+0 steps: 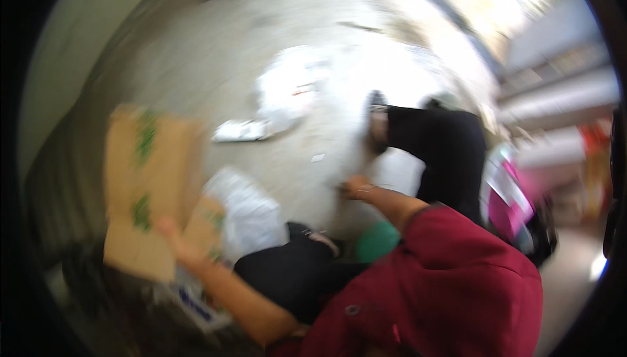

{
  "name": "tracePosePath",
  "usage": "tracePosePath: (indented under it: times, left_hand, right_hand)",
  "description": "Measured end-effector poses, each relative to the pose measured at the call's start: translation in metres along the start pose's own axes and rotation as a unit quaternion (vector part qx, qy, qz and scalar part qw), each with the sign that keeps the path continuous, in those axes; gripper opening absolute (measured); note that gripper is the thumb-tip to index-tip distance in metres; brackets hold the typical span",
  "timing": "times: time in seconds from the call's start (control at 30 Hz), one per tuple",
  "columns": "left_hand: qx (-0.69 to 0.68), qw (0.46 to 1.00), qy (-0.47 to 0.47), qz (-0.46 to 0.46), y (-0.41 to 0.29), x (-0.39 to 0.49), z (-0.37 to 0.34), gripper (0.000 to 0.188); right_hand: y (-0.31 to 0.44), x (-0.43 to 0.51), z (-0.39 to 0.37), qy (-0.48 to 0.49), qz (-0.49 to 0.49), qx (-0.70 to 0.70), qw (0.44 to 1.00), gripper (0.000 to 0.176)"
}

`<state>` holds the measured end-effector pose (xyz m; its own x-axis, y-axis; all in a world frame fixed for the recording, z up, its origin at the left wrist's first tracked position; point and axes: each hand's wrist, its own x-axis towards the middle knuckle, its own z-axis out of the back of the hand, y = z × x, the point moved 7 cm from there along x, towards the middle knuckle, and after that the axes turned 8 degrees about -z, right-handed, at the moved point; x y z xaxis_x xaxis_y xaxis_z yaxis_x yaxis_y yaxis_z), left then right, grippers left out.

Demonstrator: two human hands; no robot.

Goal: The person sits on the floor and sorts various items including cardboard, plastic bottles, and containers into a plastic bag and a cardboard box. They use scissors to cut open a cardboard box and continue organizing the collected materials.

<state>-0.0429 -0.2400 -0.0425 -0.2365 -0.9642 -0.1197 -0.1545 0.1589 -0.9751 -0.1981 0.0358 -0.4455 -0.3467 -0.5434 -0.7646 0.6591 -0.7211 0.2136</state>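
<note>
A brown cardboard box (152, 161) with green printed marks stands tilted at the left, its flaps open. My left hand (176, 242) is at its near side and appears to grip the cardboard by a flap; blur hides the fingertips. My right hand (357, 186) is held over the floor between my feet, fingers curled. A small dark shape shows at its fingers, too blurred to name. Beside the box lies a translucent white plastic bag (245, 215). Beneath my right forearm, a rounded green object (378, 240) is partly hidden.
Crumpled plastic packaging (289, 90) and a white packet (241, 131) lie on the concrete floor (196, 58). A small white scrap (318, 158) is nearer. Pink and white packaging (509, 200) stands at the right. A blue-and-white carton (196, 305) sits below the cardboard box.
</note>
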Motion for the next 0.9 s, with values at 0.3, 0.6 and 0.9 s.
tracePosePath:
  times: [0.3, 0.6, 0.9]
  left_hand:
    - [0.123, 0.961, 0.045, -0.245, -0.011, 0.021, -0.028, 0.067]
    - [0.142, 0.950, 0.107, -0.256, 0.009, 0.014, -0.047, 0.074]
    - [0.137, 0.961, 0.117, -0.209, 0.025, 0.006, -0.051, 0.068]
  right_hand:
    - [0.062, -0.087, 0.195, -0.221, 0.172, 0.418, 0.864, 0.027]
    - [0.035, -0.229, 0.320, -0.088, 0.295, 0.680, 0.666, 0.022]
    - [0.050, -0.264, 0.350, -0.017, 0.357, 0.580, 0.732, 0.026]
